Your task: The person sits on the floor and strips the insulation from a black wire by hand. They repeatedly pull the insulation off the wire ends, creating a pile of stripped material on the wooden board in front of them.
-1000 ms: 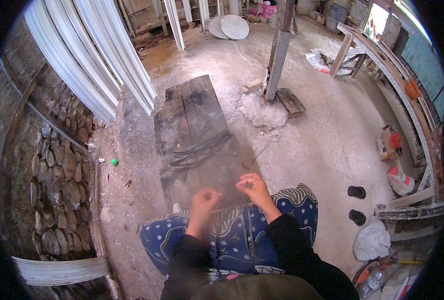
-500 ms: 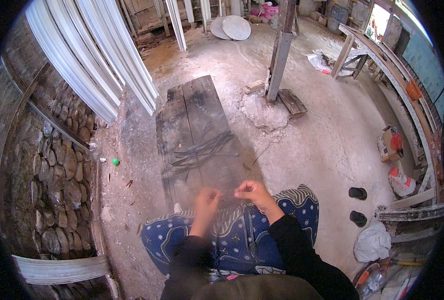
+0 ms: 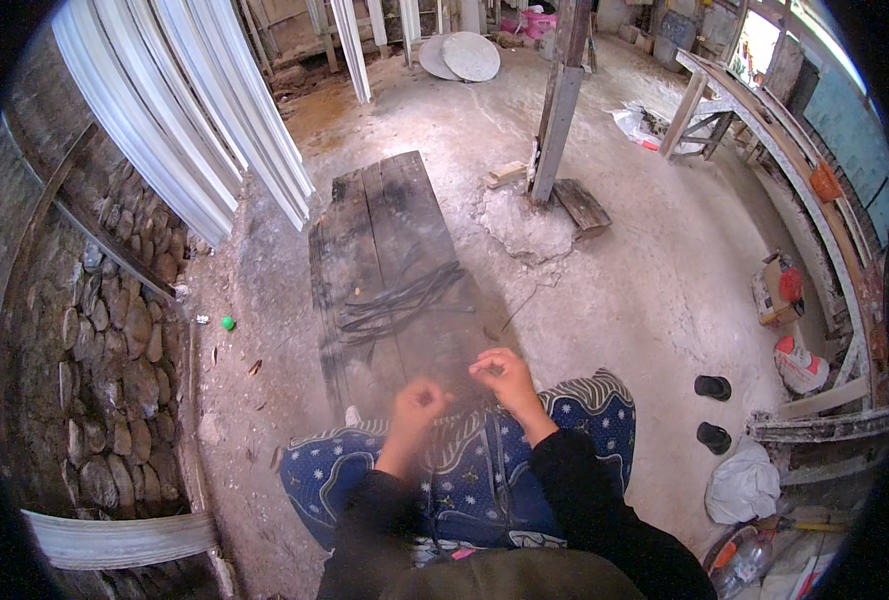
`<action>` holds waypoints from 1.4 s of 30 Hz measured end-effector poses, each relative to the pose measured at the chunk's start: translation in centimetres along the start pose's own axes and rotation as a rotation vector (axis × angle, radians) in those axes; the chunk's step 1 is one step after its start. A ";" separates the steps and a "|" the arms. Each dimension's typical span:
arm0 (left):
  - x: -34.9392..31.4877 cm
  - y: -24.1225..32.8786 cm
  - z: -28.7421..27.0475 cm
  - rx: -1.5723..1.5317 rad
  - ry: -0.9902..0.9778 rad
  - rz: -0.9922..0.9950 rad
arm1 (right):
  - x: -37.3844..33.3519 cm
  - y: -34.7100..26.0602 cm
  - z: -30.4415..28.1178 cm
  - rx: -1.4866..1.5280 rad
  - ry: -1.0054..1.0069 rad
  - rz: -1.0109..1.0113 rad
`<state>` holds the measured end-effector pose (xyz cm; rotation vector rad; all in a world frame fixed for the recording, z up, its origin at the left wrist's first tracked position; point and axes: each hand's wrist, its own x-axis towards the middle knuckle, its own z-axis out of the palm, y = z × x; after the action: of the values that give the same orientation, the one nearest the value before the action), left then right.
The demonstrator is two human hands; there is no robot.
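Note:
Both of my hands are raised just beyond my lap, fingertips close together but apart. My left hand (image 3: 415, 412), blurred, is curled with thumb and fingers pinched. In my right hand (image 3: 511, 388) the thumb and forefinger also meet in a pinch. Whatever lies between the fingers is too thin or blurred to make out. Thin dark strips (image 3: 497, 465) lie across the blue patterned cloth (image 3: 590, 425) over my lap. Beyond my hands, a bundle of black strips (image 3: 402, 300) rests on a dark wooden board (image 3: 390, 225).
Long pale hanging sheets (image 3: 180, 110) fill the upper left, above stacked stones (image 3: 125, 380). A wooden post (image 3: 558, 120) stands past the board, with a small wood block (image 3: 582, 205) at its foot. Black sandals (image 3: 713, 388) and a white sack (image 3: 745, 485) lie to the right.
My right hand has risen slightly, away from the lap. The left fingers have curled and turned a little to the right and down. The strips on the board have stayed put.

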<state>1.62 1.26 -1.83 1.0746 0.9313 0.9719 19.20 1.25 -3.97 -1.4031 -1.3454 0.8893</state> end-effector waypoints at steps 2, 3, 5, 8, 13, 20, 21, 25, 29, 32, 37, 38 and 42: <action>0.7 -0.4 -1.2 0.117 0.219 0.017 | -0.1 -0.2 -0.8 0.243 -0.180 0.137; 1.3 -0.5 -1.8 0.198 0.291 0.056 | -0.2 -0.7 -1.2 0.429 -0.302 0.246; 1.5 -1.0 -2.5 0.334 0.368 0.082 | -0.5 -1.9 -1.4 0.701 -0.496 0.368; 1.4 -0.4 -1.7 0.243 0.388 0.034 | -0.7 -3.3 -1.6 0.841 -0.635 0.350; 1.0 -1.3 -1.6 0.353 0.249 0.168 | -0.9 -2.5 -1.3 0.850 -0.520 0.354; -0.5 -0.7 0.5 0.276 -0.319 0.062 | -0.4 0.8 0.1 0.133 -0.025 0.087; -0.9 -0.3 1.1 0.212 -0.414 -0.017 | -0.4 -0.6 0.5 0.065 0.011 0.105; -1.0 0.8 1.5 0.046 -0.501 -0.136 | -0.3 -0.9 0.5 -0.144 0.112 0.083; -0.3 -0.3 0.0 0.082 -0.244 -0.048 | -0.1 0.2 -0.4 0.002 -0.041 0.201; 0.4 0.2 -1.4 0.186 0.079 -0.015 | -0.1 0.7 -1.5 0.393 -0.251 0.272; 0.9 1.2 -1.4 0.349 0.273 0.080 | -0.4 -3.4 -2.3 0.812 -0.702 0.302; 0.9 1.0 -1.4 0.302 0.289 0.026 | -0.5 -3.6 -2.3 0.809 -0.687 0.310; 1.0 0.4 -0.9 0.201 0.273 -0.025 | -0.7 -2.7 -1.9 0.803 -0.604 0.334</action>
<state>0.95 2.49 -1.78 1.1115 1.2852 1.0369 20.17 0.09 -0.98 -0.7406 -0.9619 1.9278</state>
